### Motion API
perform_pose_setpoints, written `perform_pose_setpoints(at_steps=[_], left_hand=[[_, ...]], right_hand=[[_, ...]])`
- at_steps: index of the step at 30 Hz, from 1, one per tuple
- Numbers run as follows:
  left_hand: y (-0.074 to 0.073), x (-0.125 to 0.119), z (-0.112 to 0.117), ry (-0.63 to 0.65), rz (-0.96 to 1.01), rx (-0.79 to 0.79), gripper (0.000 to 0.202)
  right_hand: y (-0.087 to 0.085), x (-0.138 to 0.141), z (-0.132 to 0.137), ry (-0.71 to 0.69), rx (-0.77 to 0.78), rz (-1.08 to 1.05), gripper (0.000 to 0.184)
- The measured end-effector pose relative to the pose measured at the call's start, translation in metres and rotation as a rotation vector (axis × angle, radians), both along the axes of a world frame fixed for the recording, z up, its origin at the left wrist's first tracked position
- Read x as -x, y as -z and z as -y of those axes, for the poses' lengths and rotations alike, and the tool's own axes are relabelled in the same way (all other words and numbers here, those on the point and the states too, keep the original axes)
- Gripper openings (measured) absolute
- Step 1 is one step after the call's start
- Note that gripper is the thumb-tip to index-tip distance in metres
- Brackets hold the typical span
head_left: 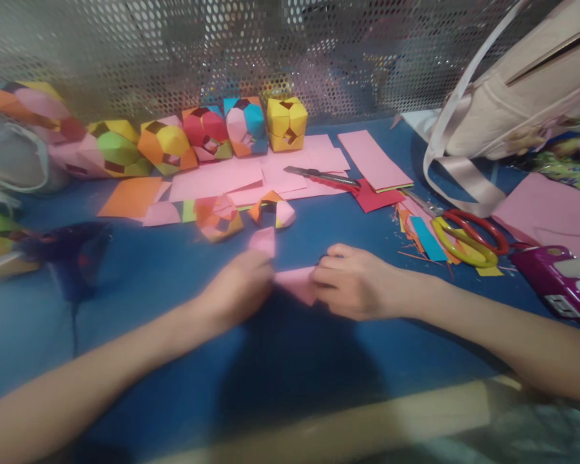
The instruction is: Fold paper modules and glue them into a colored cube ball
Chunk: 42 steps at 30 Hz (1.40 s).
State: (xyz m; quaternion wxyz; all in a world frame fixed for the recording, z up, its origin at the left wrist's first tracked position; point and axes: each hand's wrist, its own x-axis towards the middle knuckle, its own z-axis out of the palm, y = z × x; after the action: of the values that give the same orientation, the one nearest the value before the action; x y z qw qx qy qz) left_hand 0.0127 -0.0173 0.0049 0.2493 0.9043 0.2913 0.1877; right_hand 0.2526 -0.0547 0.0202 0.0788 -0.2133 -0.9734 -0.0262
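Observation:
Between my two hands is a folded piece of pink paper [296, 283], just above the blue table. My left hand [244, 283] is closed on its left end, fingers curled and slightly blurred. My right hand [350, 282] pinches the right end, thumb and fingers pressed together. A small pink folded paper [263, 241] shows just beyond my left fingers; whether it joins the held piece I cannot tell. Beyond the hands lie an orange-and-pink folded paper unit [272, 210] and a partly assembled folded paper shape [217, 218].
Several colourful paper balls [205, 132] line the perforated metal panel [174, 51]. A box cutter [323, 177] lies on pink sheets [217, 180]. At right are scissors [464, 241], paper scraps [428, 237], a purple tape dispenser [551, 283] and a bag [526, 84]. A dark blue glue gun [75, 258] stands left.

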Motion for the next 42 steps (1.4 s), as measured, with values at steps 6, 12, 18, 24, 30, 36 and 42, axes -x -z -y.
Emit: perform_pose_setpoints(at_steps=[6,12,18,24,30,36,42], left_hand=[[-0.004,-0.012,0.022,0.152,-0.015,-0.073,0.027],[0.005,-0.011,0.027,0.203,-0.164,-0.306,0.022],[0.000,-0.001,0.021,0.168,-0.325,-0.665,0.018],[-0.006,-0.009,0.015,0.040,-0.269,-0.519,0.025],[0.003,-0.015,0.011,0.009,-0.162,-0.282,0.021],[0.002,-0.018,0.014,-0.221,0.155,-0.099,0.013],[-0.002,-0.022,0.019,-0.324,0.273,0.392,0.007]], right_hand=[[0.014,0.004,0.004,0.116,0.054,-0.069,0.020],[-0.003,-0.002,0.008,0.146,0.046,0.023,0.024],[-0.019,-0.016,0.006,0.298,0.029,0.076,0.025],[-0.012,-0.016,-0.001,0.415,0.099,-0.033,0.021],[-0.011,-0.007,-0.003,0.718,0.325,-0.367,0.016],[-0.003,0.014,0.000,0.900,0.806,-0.758,0.055],[0.007,0.023,-0.001,0.857,0.917,-0.844,0.051]])
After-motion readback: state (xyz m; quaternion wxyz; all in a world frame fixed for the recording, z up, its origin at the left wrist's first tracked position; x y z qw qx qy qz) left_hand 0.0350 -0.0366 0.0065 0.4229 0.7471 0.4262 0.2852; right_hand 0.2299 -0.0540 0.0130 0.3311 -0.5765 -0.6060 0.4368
